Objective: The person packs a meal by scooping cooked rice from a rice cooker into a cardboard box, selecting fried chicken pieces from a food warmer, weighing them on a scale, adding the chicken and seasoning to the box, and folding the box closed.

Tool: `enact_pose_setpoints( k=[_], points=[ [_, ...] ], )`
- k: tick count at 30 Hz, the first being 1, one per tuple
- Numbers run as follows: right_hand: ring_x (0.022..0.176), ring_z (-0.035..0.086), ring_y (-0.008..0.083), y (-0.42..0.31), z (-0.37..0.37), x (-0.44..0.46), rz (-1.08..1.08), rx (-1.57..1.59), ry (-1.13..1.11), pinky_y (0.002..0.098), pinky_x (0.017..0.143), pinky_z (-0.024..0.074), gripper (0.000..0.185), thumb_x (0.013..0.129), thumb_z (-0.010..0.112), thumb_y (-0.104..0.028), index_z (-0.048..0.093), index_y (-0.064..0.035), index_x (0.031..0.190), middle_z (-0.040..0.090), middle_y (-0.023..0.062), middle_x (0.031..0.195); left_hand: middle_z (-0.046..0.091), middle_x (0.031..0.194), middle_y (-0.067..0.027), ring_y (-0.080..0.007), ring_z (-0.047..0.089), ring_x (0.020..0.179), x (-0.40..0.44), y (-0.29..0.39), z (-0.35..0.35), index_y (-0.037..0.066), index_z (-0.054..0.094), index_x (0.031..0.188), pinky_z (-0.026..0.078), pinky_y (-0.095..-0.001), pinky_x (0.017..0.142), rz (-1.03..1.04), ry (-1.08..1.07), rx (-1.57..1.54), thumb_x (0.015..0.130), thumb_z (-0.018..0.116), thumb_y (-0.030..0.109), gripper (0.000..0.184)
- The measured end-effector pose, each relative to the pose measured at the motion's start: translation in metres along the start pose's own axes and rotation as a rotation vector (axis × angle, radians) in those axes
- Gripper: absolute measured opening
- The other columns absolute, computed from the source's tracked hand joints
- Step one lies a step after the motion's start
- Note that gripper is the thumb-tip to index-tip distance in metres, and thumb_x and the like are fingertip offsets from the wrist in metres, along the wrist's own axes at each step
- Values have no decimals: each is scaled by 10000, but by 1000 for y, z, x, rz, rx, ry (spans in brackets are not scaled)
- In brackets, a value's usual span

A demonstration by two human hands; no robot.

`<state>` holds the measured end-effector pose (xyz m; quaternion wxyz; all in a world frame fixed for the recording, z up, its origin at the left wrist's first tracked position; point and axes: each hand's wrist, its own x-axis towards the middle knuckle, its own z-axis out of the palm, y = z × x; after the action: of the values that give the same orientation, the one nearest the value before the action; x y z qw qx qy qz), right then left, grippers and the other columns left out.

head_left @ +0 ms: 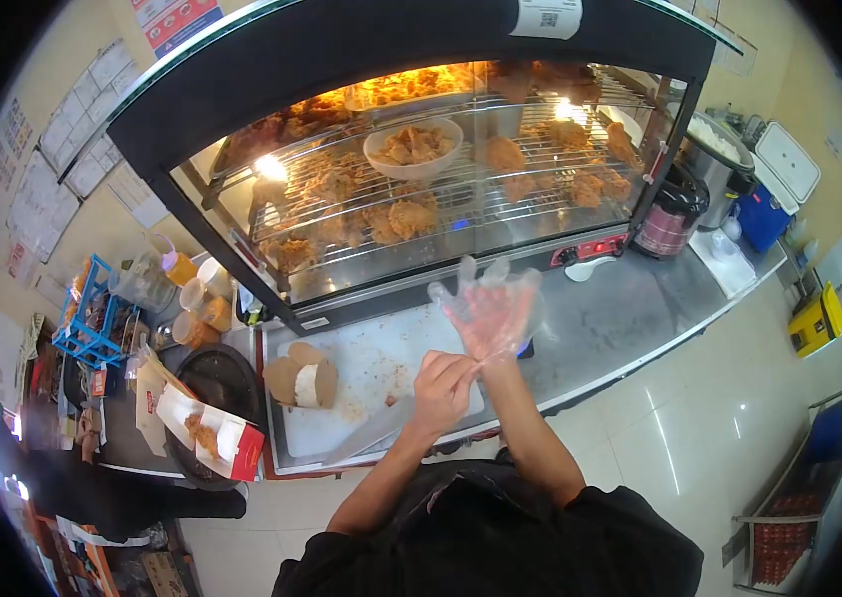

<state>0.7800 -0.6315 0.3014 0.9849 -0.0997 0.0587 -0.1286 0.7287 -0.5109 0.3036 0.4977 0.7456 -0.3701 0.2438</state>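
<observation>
1. The left grip (444,389) is clenched on the clear glove (487,306), pinching its cuff at the right wrist.
2. The right grip (489,310) is inside the glove, released and holding nothing, with its fingers spread and pointing towards the case (336,311). The glove's fingertips look loose and wrinkled.
3. Both grips are above the metal worktop (630,323), in front of the case.
4. Behind the glass, fried chicken (411,217) lies on wire racks; a white bowl (413,171) there holds more pieces.
5. Below and left of the left grip, a blade (371,435) lies on the white board (356,398), among crumbs.
6. A brown carton (299,378) with white paper in it stands at the board's left side.
7. Further left, a red and white box (242,448) holds a piece of chicken and rests partly over a round black pan (227,373).
8. A white spoon (590,268) lies just beside the case's red control panel (588,251).
9. At the far left is another person (107,493) in dark clothes, well apart from both grips.
</observation>
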Motion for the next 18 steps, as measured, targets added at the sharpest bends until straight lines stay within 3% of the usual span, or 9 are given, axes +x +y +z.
enact_pose_setpoints(
  k=[2,4,5,8,9,11,13,15,18],
  points=[
    [1369,248,307,3,-17,4,124,135,-412,643,1033,247,886,750,392,-838,258,-342,1471,235,15,1534,664,815,-93,-254,594,738,2,-8,-5,28,684,804,484,-339,676,-19,39,11,701,693,-21,115],
    [1301,320,378,15,-10,10,227,244,-731,702,1007,232,941,721,384,-866,204,-350,1486,280,-11,1502,662,811,-92,-255,598,749,3,-9,-12,33,685,806,487,-342,682,28,-7,-9,707,707,-7,109],
    [1338,239,412,19,-1,15,256,207,-725,737,995,189,986,675,364,-904,33,-448,1484,99,-71,1553,662,809,-92,-255,601,754,3,-8,-17,35,686,807,488,-344,685,49,-31,-15,709,713,0,108],
    [1425,65,384,28,43,12,92,-151,-353,696,1027,130,1004,688,333,-906,17,-404,1498,-83,-58,1586,659,792,-89,-263,609,777,6,6,-37,37,680,783,492,-348,690,10,-124,-198,707,731,16,94],
    [1415,105,381,31,46,14,113,-137,-349,671,1038,187,994,727,346,-874,18,-355,1509,-44,-25,1590,658,817,-92,-246,618,808,12,-3,-51,36,674,838,492,-338,706,62,-201,-186,701,750,39,157],
    [1385,198,376,33,50,19,212,-146,-387,641,1019,266,988,756,355,-846,26,-308,1516,41,14,1585,637,944,-107,-208,599,787,36,-35,-85,31,643,990,487,-331,696,78,37,-35,723,735,46,282],
    [1303,368,354,36,57,17,221,-195,-445,573,970,385,923,824,364,-776,93,-232,1520,203,78,1552,515,1120,-163,-300,509,1066,79,-76,-124,-12,444,1221,393,-391,939,-437,415,26,773,738,208,579],
    [1256,426,335,41,49,14,226,-275,-396,535,946,416,871,855,369,-739,144,-213,1511,251,100,1528,389,1259,-209,-326,405,1168,113,-142,-154,-49,325,1337,327,-394,1013,-383,693,117,790,732,265,751],
    [1221,467,312,36,44,7,205,-460,-319,473,939,435,778,906,384,-658,225,-171,1491,321,131,1489,344,1290,-239,-374,350,1200,125,-150,-147,-51,296,1363,284,-447,1043,-400,714,515,790,720,267,780]
  ],
)
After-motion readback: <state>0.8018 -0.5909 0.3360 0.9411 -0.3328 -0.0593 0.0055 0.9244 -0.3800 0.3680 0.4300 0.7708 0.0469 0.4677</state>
